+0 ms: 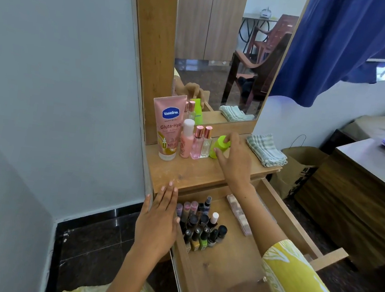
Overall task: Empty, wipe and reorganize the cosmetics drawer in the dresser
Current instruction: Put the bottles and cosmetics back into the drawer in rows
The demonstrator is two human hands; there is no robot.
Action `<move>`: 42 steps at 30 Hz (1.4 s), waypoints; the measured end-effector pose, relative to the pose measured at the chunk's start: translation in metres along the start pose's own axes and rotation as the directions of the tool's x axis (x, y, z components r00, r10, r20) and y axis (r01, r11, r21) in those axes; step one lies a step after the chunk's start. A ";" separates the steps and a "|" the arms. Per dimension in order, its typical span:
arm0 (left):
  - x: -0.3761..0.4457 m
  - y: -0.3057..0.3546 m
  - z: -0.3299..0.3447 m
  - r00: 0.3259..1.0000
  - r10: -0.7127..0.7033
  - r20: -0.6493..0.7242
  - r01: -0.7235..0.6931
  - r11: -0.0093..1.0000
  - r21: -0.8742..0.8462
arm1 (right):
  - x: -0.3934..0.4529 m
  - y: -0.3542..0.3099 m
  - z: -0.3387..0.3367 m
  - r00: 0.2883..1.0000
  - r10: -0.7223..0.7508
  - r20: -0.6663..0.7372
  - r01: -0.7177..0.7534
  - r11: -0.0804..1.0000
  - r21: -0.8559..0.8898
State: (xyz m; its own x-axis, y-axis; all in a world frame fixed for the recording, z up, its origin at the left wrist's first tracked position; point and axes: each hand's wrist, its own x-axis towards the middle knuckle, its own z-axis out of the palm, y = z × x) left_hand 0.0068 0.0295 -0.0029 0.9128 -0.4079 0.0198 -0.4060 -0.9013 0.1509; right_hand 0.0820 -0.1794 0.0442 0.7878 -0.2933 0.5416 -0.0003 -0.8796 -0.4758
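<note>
The wooden drawer (288,219) of the dresser stands pulled out. Several nail polish bottles (201,228) cluster at its back left, and a flat pink palette (239,213) lies along its back right. On the dresser top (191,172) stand a pink Vaseline tube (168,126), a peach bottle (186,138) and two small perfume bottles (201,142). My right hand (233,160) grips a green tube (220,146) beside them, on the dresser top. My left hand (159,219) hovers flat with fingers apart over the drawer's left edge, holding nothing.
A folded striped cloth (266,149) lies on the dresser top at the right. The mirror (223,53) rises behind the bottles. A paper bag (297,167) stands on the floor right of the dresser, next to a dark wooden table (359,189). A grey wall (62,83) closes the left.
</note>
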 end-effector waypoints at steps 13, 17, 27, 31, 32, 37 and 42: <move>0.000 -0.001 0.005 0.999 0.022 -0.024 -0.022 1.000 0.009 | -0.106 0.002 -0.081 0.866 -0.270 0.421 0.082 0.907 0.413; -0.001 -0.001 0.004 0.999 0.020 -0.029 -0.020 1.000 0.002 | -0.136 0.003 -0.070 0.710 -0.342 0.616 0.184 0.934 0.306; -0.029 -0.006 0.016 0.988 0.137 0.071 -0.139 0.990 0.026 | -0.153 -0.001 -0.047 0.671 -0.317 0.670 0.294 0.944 0.152; -0.039 -0.004 0.022 0.973 0.168 0.156 -0.169 0.986 -0.009 | -0.154 0.002 -0.051 0.661 -0.325 0.676 0.346 0.932 0.109; -0.039 -0.003 0.022 0.973 0.169 0.156 -0.169 0.986 -0.017 | -0.153 0.003 -0.055 0.663 -0.336 0.669 0.375 0.922 0.091; -0.041 -0.002 0.024 0.976 0.141 0.164 -0.127 0.987 -0.094 | -0.131 0.010 -0.064 0.801 -0.324 0.503 0.321 0.942 0.095; -0.041 -0.001 0.025 0.979 0.114 0.167 -0.099 0.991 -0.093 | -0.086 0.005 -0.040 0.931 -0.175 0.321 0.165 0.985 0.059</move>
State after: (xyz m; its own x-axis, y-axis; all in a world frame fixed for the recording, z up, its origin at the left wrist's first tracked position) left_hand -0.0314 0.0432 -0.0283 0.8405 -0.5264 -0.1284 -0.4888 -0.8389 0.2395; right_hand -0.0102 -0.1740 0.0228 0.9310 0.0012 0.3649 0.1657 -0.8924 -0.4197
